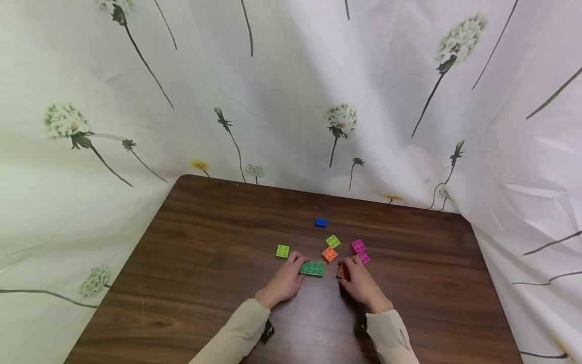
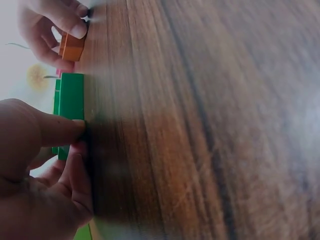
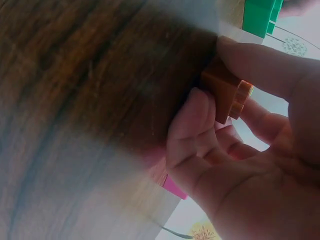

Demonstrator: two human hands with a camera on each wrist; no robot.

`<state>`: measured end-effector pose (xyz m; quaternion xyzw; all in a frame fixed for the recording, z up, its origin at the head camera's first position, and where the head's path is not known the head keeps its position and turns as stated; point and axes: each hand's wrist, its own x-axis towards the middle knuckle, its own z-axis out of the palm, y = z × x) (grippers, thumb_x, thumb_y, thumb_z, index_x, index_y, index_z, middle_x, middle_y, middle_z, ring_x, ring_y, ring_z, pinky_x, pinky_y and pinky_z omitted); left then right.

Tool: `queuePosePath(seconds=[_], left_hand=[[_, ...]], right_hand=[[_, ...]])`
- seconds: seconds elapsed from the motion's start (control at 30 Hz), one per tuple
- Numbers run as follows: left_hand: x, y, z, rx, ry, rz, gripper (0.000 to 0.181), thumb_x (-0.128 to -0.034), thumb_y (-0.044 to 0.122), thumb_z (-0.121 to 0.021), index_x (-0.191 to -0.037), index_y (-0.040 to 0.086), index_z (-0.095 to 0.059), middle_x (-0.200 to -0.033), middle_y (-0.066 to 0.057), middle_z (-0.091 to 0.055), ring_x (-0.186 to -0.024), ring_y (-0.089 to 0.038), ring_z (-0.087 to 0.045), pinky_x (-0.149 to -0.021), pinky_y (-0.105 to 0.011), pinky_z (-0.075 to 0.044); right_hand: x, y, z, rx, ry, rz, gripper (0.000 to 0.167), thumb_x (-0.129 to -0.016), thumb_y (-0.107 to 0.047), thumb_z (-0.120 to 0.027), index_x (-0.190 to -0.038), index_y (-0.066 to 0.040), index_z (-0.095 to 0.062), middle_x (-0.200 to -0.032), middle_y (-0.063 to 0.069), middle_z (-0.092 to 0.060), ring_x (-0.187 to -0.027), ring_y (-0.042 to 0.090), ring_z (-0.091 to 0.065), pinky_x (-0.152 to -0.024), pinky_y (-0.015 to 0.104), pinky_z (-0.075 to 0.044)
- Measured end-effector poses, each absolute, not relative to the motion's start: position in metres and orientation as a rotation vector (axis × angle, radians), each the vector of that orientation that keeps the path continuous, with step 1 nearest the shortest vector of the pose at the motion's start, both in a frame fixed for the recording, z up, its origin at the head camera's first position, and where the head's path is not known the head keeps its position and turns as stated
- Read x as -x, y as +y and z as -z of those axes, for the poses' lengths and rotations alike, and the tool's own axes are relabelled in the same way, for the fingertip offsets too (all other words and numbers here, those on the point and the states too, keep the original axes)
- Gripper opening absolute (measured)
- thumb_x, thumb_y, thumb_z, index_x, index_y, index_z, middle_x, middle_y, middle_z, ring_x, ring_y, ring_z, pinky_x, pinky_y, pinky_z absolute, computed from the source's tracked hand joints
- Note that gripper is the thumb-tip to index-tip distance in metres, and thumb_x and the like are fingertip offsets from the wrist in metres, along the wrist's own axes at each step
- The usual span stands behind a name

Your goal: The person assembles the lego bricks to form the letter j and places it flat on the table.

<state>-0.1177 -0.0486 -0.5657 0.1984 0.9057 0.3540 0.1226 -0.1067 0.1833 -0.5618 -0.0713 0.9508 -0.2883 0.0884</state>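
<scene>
My left hand [image 1: 285, 283] grips the left end of a long green brick [image 1: 311, 268], its studs facing up; in the left wrist view thumb and fingers pinch the green brick [image 2: 71, 100] close to the tabletop. To the right, my right hand [image 1: 361, 284] holds a brown-orange brick [image 1: 343, 272], partly hidden by the fingers. The right wrist view has this brick [image 3: 220, 92] between thumb and fingers. An orange brick [image 1: 329, 254] lies between and just beyond the two hands, at a lime brick [image 1: 333, 241].
Another lime brick [image 1: 282, 251] lies beyond my left hand. Two magenta bricks [image 1: 357, 246] lie beyond my right hand. A small blue brick [image 1: 321, 222] sits farther back on the dark wooden table [image 1: 209, 227]. A flowered white curtain [image 1: 282, 101] hangs behind.
</scene>
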Motion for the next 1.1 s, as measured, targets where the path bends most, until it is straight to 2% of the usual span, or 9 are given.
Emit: queuePosePath(seconds=[0.27, 0.47, 0.73, 1.1], left_hand=[[0.119, -0.050, 0.564, -0.597, 2.659, -1.014, 0.039, -0.0933, 0.001, -0.057, -0.132, 0.004, -0.052, -0.121, -0.007, -0.045, -0.107, -0.020, -0.057, -0.094, -0.039, -0.049], [0.120, -0.051, 0.565, -0.637, 2.693, -0.985, 0.039, -0.0921, 0.000, -0.058, -0.131, 0.004, -0.053, -0.119, -0.007, -0.046, -0.103, -0.020, -0.058, -0.090, -0.038, -0.050], [0.122, -0.051, 0.566, -0.646, 2.676, -0.971, 0.040, -0.0921, 0.001, -0.059, -0.132, 0.005, -0.053, -0.120, -0.006, -0.045, -0.103, -0.019, -0.058, -0.090, -0.037, -0.050], [0.120, -0.051, 0.566, -0.646, 2.687, -0.992, 0.039, -0.0917, 0.001, -0.059, -0.130, 0.004, -0.053, -0.120, -0.007, -0.045, -0.104, -0.020, -0.059, -0.091, -0.038, -0.050]], right_hand=[[0.108, 0.180, 0.560, 0.213, 2.798, 0.930, 0.033, -0.089, -0.011, -0.068, -0.120, -0.006, -0.057, -0.112, 0.011, -0.054, -0.096, 0.022, -0.055, -0.086, 0.044, -0.048], [0.108, 0.173, 0.562, 0.308, 2.782, 1.047, 0.032, -0.091, -0.009, -0.066, -0.120, -0.007, -0.054, -0.111, 0.008, -0.058, -0.100, 0.020, -0.056, -0.087, 0.043, -0.047], [0.107, 0.163, 0.564, 0.407, 2.749, 1.080, 0.036, -0.091, -0.012, -0.066, -0.124, -0.006, -0.053, -0.113, 0.006, -0.056, -0.095, 0.015, -0.053, -0.082, 0.037, -0.046], [0.106, 0.157, 0.563, 0.457, 2.735, 1.089, 0.039, -0.092, -0.012, -0.065, -0.128, -0.008, -0.053, -0.120, 0.008, -0.055, -0.100, 0.017, -0.054, -0.085, 0.040, -0.047]])
